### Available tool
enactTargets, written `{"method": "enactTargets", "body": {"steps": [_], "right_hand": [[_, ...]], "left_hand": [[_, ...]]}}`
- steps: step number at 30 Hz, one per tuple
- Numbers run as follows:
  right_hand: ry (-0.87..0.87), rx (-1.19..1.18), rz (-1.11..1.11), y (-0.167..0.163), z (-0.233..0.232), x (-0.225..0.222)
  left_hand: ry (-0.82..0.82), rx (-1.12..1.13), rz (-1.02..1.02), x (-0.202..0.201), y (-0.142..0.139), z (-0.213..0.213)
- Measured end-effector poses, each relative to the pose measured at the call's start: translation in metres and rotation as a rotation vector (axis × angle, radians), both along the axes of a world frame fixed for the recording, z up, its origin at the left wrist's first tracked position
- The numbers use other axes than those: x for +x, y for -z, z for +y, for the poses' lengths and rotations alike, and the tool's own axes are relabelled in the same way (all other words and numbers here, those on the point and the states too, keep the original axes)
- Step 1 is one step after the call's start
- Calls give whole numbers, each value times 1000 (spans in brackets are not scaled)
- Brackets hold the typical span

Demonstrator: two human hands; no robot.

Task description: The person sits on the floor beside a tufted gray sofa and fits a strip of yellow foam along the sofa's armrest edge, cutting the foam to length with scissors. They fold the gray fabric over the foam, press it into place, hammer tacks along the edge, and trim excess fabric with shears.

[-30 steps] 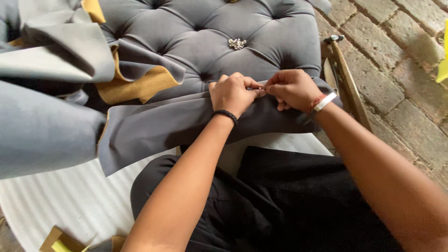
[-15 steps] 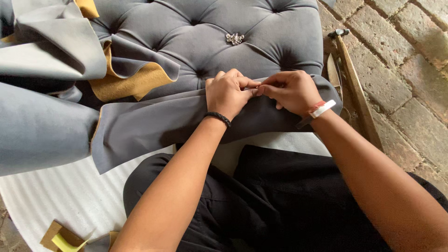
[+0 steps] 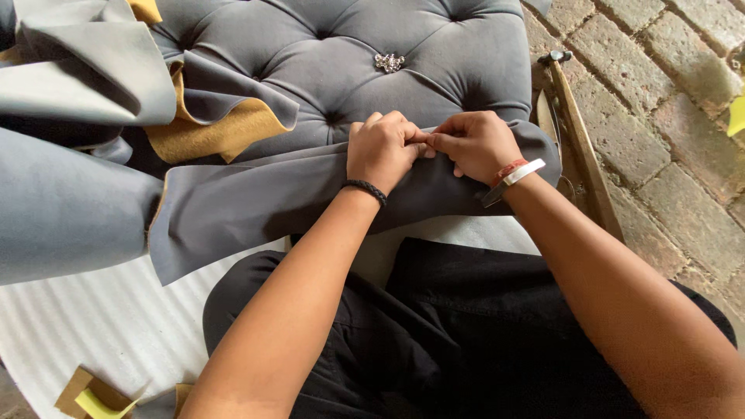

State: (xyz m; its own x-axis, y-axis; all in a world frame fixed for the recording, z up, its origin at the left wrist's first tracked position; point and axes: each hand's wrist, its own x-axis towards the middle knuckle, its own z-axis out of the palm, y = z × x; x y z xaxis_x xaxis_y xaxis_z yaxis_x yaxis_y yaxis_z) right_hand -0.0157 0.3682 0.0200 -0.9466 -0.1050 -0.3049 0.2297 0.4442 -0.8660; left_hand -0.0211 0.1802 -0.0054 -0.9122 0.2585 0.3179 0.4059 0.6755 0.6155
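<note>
Left hand (image 3: 384, 151) and right hand (image 3: 475, 143), fingertips meeting, pinch a fold of grey fabric (image 3: 272, 206), apparently velvet, yellow-backed, draped over the near edge of the tufted cushion (image 3: 310, 54).

No packages, labels, signs or screens in view.

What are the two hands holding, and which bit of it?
Both hands pinch the grey fabric at its folded edge along the near side of the tufted cushion: left hand and right hand meet fingertip to fingertip. Anything smaller between the fingers cannot be told.
</note>
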Motion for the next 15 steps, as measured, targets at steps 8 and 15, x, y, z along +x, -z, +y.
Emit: {"method": "enactTargets", "body": {"steps": [8, 15], "right_hand": [[22, -76, -180, -8, 16, -15], [32, -9, -215, -13, 11, -16]], "left_hand": [[-156, -136, -233, -3, -17, 8], [-149, -150, -188, 2, -20, 6]]}}
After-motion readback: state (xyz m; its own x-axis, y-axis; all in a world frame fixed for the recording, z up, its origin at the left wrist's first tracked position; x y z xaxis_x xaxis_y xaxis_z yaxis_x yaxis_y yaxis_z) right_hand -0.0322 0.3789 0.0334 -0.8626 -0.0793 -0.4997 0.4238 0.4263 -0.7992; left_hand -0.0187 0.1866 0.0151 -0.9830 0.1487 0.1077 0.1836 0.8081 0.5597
